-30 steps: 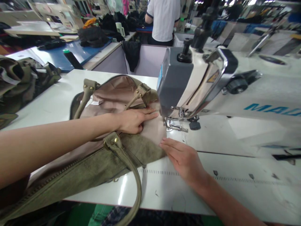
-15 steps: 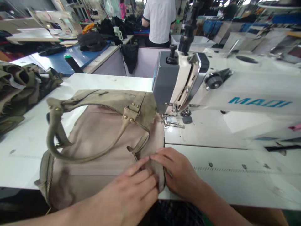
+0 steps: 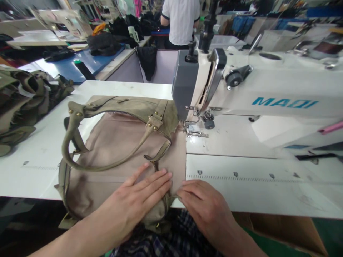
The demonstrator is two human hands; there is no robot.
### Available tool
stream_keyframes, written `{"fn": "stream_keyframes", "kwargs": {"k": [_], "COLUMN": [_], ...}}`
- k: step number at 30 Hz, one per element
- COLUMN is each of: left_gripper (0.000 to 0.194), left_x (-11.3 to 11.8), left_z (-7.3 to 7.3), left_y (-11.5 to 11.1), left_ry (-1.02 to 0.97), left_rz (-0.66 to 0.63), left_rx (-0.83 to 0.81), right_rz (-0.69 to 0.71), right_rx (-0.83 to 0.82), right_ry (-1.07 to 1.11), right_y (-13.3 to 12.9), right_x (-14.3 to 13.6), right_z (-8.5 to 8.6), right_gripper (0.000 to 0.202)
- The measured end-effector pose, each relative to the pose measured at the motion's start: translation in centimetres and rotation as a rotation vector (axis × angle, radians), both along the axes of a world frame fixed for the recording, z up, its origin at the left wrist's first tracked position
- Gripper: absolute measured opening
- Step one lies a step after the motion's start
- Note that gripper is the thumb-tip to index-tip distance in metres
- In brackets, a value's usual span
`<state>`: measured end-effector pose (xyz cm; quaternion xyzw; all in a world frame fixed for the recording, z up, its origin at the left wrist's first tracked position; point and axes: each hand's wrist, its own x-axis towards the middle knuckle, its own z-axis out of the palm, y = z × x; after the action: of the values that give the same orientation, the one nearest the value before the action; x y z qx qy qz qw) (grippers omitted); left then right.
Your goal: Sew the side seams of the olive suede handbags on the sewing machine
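Note:
An olive handbag (image 3: 167, 114) lies on the white table, its pinkish-beige lining (image 3: 118, 134) facing up and its curved handle (image 3: 107, 167) resting across the lining. My left hand (image 3: 142, 196) is flat on the lining near the zipper end, fingers stretched out. At the bag's lower right corner, my right hand (image 3: 207, 203) has its fingers closed on the fabric edge; the fingertips are partly hidden. The lining's upper right edge reaches the presser foot (image 3: 197, 132) of the sewing machine (image 3: 284, 85).
Folded olive pieces (image 3: 18, 103) are piled at the left. A black thread cone (image 3: 84, 69) with a green top stands behind the table. A printed ruler (image 3: 252, 177) runs along the table front. Farther back a person in a white shirt (image 3: 180, 21) faces away.
My left hand has flattened and its fingers have spread on the lining. My right hand has moved down to the corner. The lining's right edge now lies straighter, and the bag's lower part hangs over the table edge.

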<state>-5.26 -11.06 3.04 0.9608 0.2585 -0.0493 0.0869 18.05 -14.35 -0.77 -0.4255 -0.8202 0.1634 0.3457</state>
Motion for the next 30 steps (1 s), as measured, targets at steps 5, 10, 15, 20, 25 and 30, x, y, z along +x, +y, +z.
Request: {"fn": "stream_keyframes", "kwargs": {"k": [5,10,15,20,25,30], "left_gripper": [0.060,0.051,0.037,0.035,0.036,0.042], "left_x": [-0.1,0.4,1.2,1.6,1.7,1.5], "left_z": [-0.5,-0.6,-1.3,-1.8,-1.9,-0.9], "left_y": [0.1,-0.1,0.7,3.1,5.3,7.3], "left_ry": [-0.073,-0.072,-0.096,-0.115,-0.155,-0.181], "left_rz": [-0.050,-0.023,-0.007,-0.019,-0.062,-0.216], "left_rx": [0.087,0.098,0.125,0.171,0.243,0.245], "right_rz": [-0.005,0.040,0.052,0.063,0.095,0.115], "right_rx": [0.051,0.172,0.215,0.244,0.298,0.326], "right_ry": [-0.148,-0.139,-0.125,-0.146,-0.210,-0.289], "right_y": [-0.6,-0.6,0.5,2.3,3.5,4.1], "right_x": [-0.6,0.1,0.8,1.2,1.9,2.2], "right_z": [0.3,-0.2,-0.5,-0.6,-1.1,-1.5], "right_gripper": [0.031,0.033,0.032,0.034,0.034,0.038]}}
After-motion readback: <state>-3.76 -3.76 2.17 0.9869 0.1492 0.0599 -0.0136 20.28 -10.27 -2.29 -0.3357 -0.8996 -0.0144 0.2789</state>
